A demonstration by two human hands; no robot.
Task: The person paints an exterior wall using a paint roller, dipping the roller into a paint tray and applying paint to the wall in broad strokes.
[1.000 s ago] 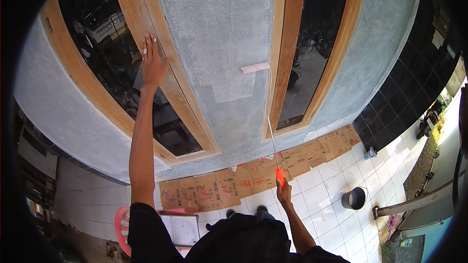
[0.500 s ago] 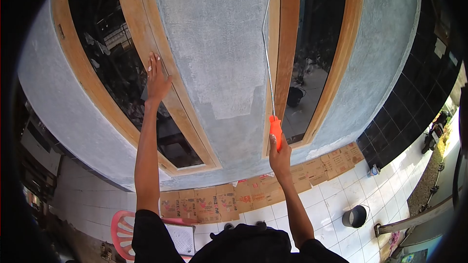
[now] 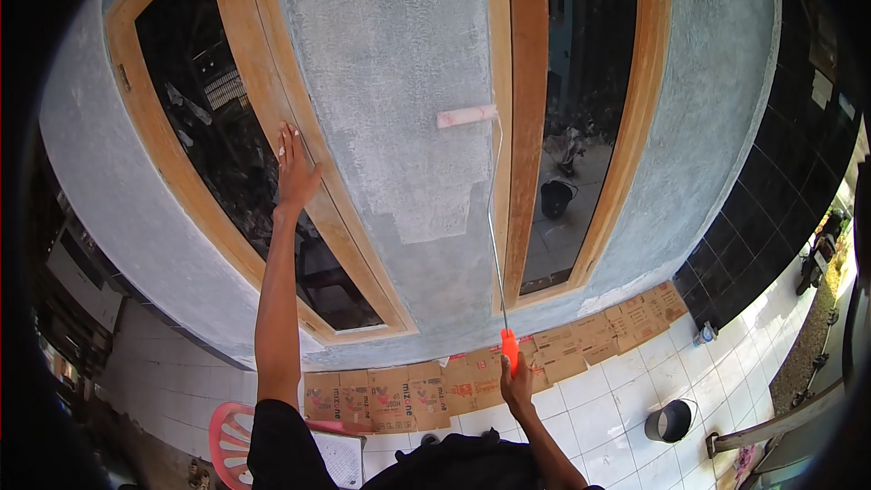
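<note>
My right hand point(image 3: 516, 385) grips the orange handle of a paint roller point(image 3: 467, 116). The roller's long metal rod runs up to a pale pinkish sleeve that lies on the grey wall point(image 3: 390, 63), beside the right window's wooden frame point(image 3: 526, 82). A lighter, paler coat covers the upper part of this wall strip and ends in a ragged lower edge. My left hand point(image 3: 298, 172) rests with its fingers stretched out on the wooden frame of the left window point(image 3: 263, 63). White paint spots show on its fingers.
Flattened cardboard point(image 3: 399, 399) lies along the foot of the wall on white tiles. A pink plastic chair point(image 3: 227, 440) and a white speckled panel point(image 3: 340, 458) stand at lower left. To the right are a black bucket point(image 3: 670, 422), a small container point(image 3: 706, 334) and a wooden beam point(image 3: 771, 422).
The roller has come down the wall from the top edge to about mid-strip. My right hand has lowered with it. My left hand stays on the window frame.
</note>
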